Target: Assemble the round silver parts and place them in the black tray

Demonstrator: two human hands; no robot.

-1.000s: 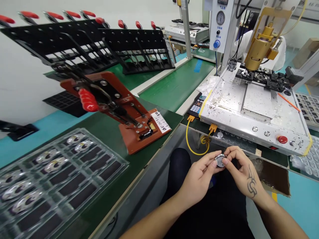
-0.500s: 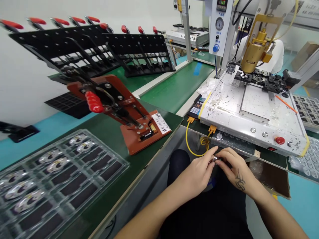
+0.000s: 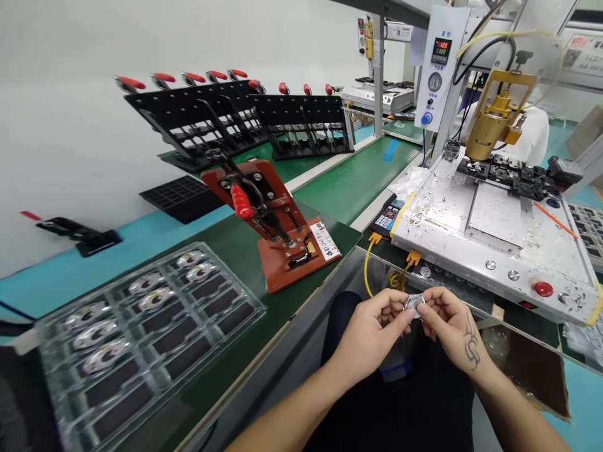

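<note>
A small shiny round metal part (image 3: 415, 304) is pinched between my two hands above my lap. My left hand (image 3: 377, 326) grips its left edge between thumb and fingers. My right hand (image 3: 447, 317), with a dark mark near the wrist, holds its right edge, the thumb on the near side. On the green bench to the left, a clear tray (image 3: 193, 361) holds several silver oval parts (image 3: 155, 299) in some compartments. A red-brown clamp fixture (image 3: 277, 267) with a red handle stands behind the tray, with a small dark part on its base.
At right stands a white machine (image 3: 494, 232) with a gold press head (image 3: 487, 135) and red button. A keypad (image 3: 385, 216) with yellow cables lies beside it. Black clamp racks (image 3: 188, 116) are at the back left, near a green conveyor (image 3: 348, 179).
The view has shifted, so the bench items appear farther right and the tray shows more fully. The round part is now turned with its face visible between my fingers.
</note>
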